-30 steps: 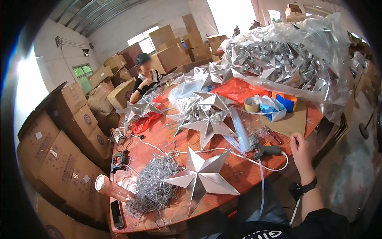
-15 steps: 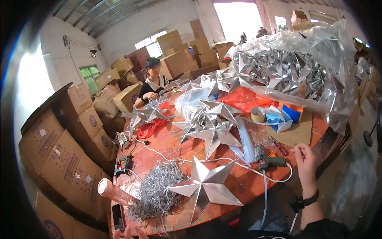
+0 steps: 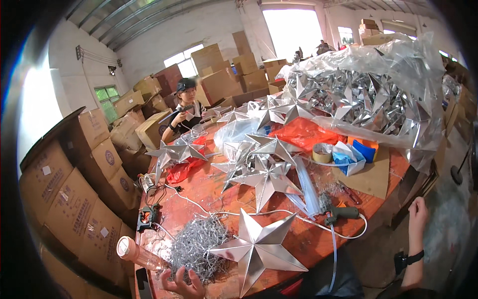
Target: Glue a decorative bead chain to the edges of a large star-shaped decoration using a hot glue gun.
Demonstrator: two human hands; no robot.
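My left hand is at the near edge of the table, fingers spread and nothing in them. Just beyond it lies a tangled heap of silver tinsel wire. To the right of the heap, a large silver five-pointed star rests on the tabletop near me. Off the table's right side hangs my right hand, its fingers curled in with nothing showing in them. Nearest to that hand is a green glue gun with a white cord, lying on the table; a clear glue stick trails from it over the edge.
More silver stars are piled mid-table. Beyond lie a red plastic bag, a tape roll and a large clear bag of stars. A clear bottle lies at left. Across the table sits a co-worker; cartons line the left.
My right hand has moved right and slightly down, away from the glue gun. My left hand has risen further into view beside the tinsel. The co-worker has raised a hand holding a dark tool.
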